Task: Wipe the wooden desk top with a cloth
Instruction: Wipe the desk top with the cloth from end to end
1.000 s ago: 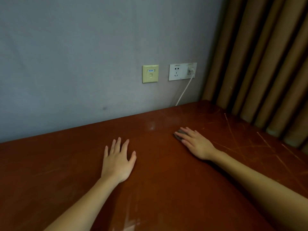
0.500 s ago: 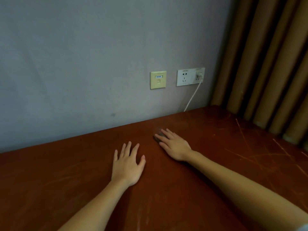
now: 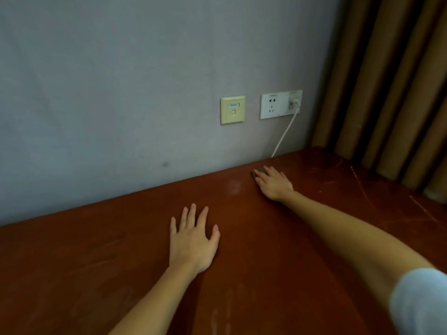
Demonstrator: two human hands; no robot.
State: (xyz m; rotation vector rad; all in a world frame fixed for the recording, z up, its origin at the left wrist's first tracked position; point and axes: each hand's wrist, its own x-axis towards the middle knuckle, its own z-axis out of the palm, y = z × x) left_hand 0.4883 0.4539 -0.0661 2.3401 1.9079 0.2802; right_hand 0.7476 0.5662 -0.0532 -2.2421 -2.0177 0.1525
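At the far edge of the desk top (image 3: 254, 274), close under the wall (image 3: 121, 93) and towards the far right corner: one cloth (image 3: 257, 171), small, dark grey, mostly covered; only its leading end shows past the fingertips.

Right hand (image 3: 274, 183): laid flat on the cloth, fingers straight and together, pressing it to the wood; nothing curled round it that I can see; arm stretched long across the top, a pale sleeve (image 3: 420, 303) at the near right.

Left hand (image 3: 191, 240): mid-top, palm down, fingers spread and straight, resting on bare wood; it holds nothing; I read it as a brace.

Desk top: reddish-brown, dull sheen; pale scratches (image 3: 360, 187) near the right edge; a faint light smudge (image 3: 234, 186) just left of the cloth.

Surroundings: cream data plate (image 3: 232, 110) and white power socket (image 3: 280, 105) on the wall; a plug (image 3: 294, 103) in the socket; its white cable (image 3: 284, 135) dropping behind the far edge just beyond the cloth; brown curtain (image 3: 387, 81) along the right.

Step in hand, by my judgement: a wiping stroke along the back strip of the top; how much is already wiped I cannot tell.

Next move calls for: even downward pressure so the small cloth does not slip from under flat fingers; a sweep along the far edge that stays clear of the cable; then passes nearer the front, with the left hand lifted out of the path.
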